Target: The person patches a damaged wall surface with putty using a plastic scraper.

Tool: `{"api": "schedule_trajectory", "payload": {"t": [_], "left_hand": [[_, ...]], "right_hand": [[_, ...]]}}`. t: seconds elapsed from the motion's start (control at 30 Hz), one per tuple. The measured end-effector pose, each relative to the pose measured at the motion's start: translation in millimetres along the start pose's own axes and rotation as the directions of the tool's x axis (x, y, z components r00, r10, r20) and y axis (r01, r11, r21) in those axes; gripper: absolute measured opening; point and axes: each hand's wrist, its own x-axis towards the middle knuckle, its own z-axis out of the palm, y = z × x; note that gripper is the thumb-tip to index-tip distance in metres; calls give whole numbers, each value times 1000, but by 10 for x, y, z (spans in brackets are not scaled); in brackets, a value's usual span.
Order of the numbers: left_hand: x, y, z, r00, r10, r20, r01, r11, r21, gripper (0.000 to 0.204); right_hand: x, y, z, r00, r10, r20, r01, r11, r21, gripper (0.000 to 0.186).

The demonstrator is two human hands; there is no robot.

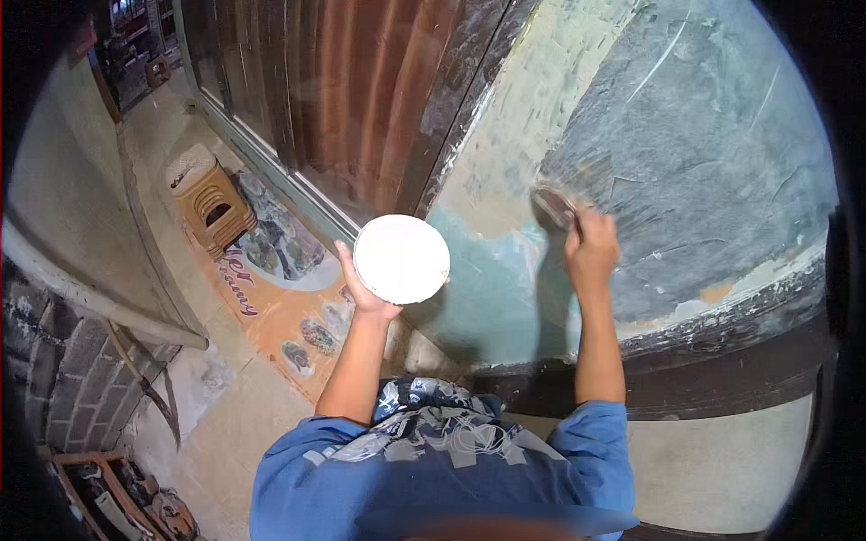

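My left hand (368, 290) is wrapped round the side of a round tub (401, 259), whose top shows plain white. I cannot tell whether that white is paint or a lid. Up and to the right, my right hand (593, 245) grips what looks like a paintbrush (556, 204), partly hidden by the fingers. Its head is against or very close to the wall (677, 153), where a pale cream band meets the dark grey surface. Below the cream band lies a blue-green patch (492, 288) of wall.
A brown-curtained glass door (361, 99) stands left of the painted wall. On the floor at left, a tan plastic stool (209, 203) rests on an orange printed sheet (248, 302). A grey block wall (68, 379) and a wooden rack (113, 496) stand at lower left.
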Motion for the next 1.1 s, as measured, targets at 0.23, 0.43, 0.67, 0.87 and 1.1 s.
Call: {"api": "schedule_trajectory", "payload": {"t": [0.23, 0.43, 0.67, 0.87, 1.1], "left_hand": [[45, -24, 14, 999, 12, -37, -11, 1000, 27, 95], [35, -43, -113, 995, 45, -89, -42, 999, 35, 95], [1, -18, 24, 998, -31, 46, 35, 995, -95, 95], [19, -44, -44, 1000, 12, -14, -12, 1000, -3, 96], [80, -75, -66, 1000, -8, -3, 8, 1000, -8, 95]], "right_hand": [[-296, 85, 325, 971, -50, 232, 53, 999, -6, 26], [47, -47, 2, 999, 18, -29, -17, 999, 36, 25], [-366, 46, 282, 983, -20, 184, 33, 997, -65, 23], [-107, 46, 99, 998, 52, -24, -52, 999, 14, 21], [-294, 57, 284, 980, 7, 197, 2, 999, -46, 19]]}}
